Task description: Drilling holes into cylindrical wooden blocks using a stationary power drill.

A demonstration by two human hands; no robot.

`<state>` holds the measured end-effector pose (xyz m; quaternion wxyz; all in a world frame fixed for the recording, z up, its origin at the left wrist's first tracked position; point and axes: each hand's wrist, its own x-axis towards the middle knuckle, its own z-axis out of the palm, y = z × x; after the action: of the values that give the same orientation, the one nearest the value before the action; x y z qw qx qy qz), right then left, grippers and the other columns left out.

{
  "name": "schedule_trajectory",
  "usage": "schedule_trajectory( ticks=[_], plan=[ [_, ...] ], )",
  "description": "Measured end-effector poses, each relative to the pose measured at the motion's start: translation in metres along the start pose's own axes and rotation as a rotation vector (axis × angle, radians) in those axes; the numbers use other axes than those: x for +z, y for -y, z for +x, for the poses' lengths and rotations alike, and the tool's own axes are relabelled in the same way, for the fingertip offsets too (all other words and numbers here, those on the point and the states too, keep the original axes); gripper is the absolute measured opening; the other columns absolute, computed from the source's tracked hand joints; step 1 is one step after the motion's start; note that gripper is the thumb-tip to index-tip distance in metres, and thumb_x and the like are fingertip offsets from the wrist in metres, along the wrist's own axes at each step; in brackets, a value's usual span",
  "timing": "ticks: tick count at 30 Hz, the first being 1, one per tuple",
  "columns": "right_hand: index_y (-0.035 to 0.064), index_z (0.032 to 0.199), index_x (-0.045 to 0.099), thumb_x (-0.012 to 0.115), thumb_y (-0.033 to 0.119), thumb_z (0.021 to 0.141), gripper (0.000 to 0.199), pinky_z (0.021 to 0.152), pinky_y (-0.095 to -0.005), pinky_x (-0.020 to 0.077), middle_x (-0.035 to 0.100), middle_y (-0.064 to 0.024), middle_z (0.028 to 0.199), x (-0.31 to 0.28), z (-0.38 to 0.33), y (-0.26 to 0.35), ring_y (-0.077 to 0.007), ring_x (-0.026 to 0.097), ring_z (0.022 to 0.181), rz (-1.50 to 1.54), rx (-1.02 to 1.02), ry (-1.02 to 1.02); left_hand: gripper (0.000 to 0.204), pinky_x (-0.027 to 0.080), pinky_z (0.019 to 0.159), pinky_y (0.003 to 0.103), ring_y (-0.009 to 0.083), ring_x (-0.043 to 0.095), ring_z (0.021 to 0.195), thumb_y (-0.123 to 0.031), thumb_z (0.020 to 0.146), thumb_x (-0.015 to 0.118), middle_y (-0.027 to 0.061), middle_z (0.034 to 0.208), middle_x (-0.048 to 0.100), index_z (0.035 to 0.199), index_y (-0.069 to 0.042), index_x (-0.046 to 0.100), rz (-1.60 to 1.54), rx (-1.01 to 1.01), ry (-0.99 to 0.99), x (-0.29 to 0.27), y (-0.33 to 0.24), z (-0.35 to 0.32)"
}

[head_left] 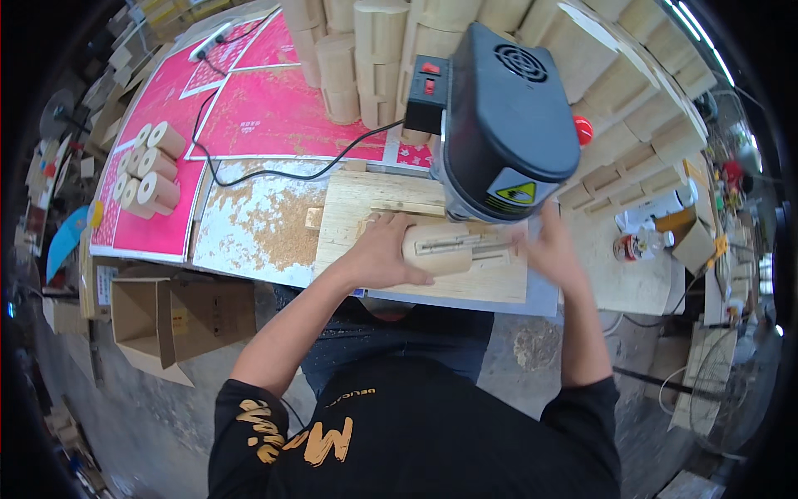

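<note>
A pale wooden block [442,259] with rounded sides and long slots in its upper face lies on a wooden board [349,195]. My left hand [384,251] grips the block's left end, its thumb along the near side and its fingers over the far side. At the block's right end is my right hand [552,254], smeared by motion; whether its fingers touch the wood is unclear. A black bench machine [519,125] with red switches and a yellow warning label stands just beyond the block, its lower working part mostly hidden.
Tall stacks of slotted wooden pieces [378,66] rise behind the machine. Several bored wooden cylinders [158,191] sit at left on a pink sheet. A black cable [312,175] crosses sawdust [262,229]. Below the table is an open cardboard box [208,316]; a bottle [644,244] stands right.
</note>
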<state>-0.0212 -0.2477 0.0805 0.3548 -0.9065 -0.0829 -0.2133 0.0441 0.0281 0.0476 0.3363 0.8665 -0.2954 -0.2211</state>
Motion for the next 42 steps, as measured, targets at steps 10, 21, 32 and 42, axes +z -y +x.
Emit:
schedule_trajectory(
  ticks=[10,21,32,42],
  plan=[
    [0.0031,0.108,0.069,0.075,0.002,0.078,0.031,0.081,-0.0422,0.0511,0.069,-0.0146,0.102,-0.015,-0.063,-0.016,-0.0383,0.063,0.096,-0.166,0.222,0.204,0.066,0.045,0.106,0.048,0.0473,0.050,0.126,0.002,0.063,0.080,0.0283,0.138,0.045,0.122,-0.005,0.052,0.148,-0.037,-0.327,-0.042,0.042,-0.094],
    [0.0024,0.113,0.069,0.075,0.001,0.081,0.033,0.075,-0.0393,0.0532,0.069,-0.0145,0.107,0.010,-0.050,-0.010,-0.0344,0.068,0.090,-0.008,0.293,0.235,0.061,0.050,0.103,0.051,0.0539,0.041,0.136,0.009,0.065,0.077,0.0301,0.156,0.026,0.116,-0.010,0.050,0.178,0.375,-0.442,0.004,0.062,-0.074],
    [0.0047,0.113,0.069,0.074,0.000,0.082,0.032,0.075,-0.0396,0.0532,0.068,-0.0138,0.107,0.007,-0.040,-0.011,-0.0340,0.067,0.086,-0.043,0.370,0.204,0.060,0.056,0.092,0.047,0.0497,0.053,0.126,0.000,0.071,0.078,0.0325,0.161,0.015,0.126,-0.005,0.054,0.261,0.057,-0.327,0.010,0.035,-0.036],
    [0.0041,0.112,0.068,0.072,-0.002,0.083,0.030,0.074,-0.0382,0.0539,0.068,-0.0139,0.108,0.004,-0.044,-0.005,-0.0344,0.068,0.089,-0.063,0.329,0.212,0.053,0.060,0.080,0.042,0.0459,0.066,0.108,0.002,0.073,0.071,0.0367,0.156,0.024,0.125,-0.005,0.061,0.342,0.174,-0.473,0.021,0.039,-0.046]
  ],
)
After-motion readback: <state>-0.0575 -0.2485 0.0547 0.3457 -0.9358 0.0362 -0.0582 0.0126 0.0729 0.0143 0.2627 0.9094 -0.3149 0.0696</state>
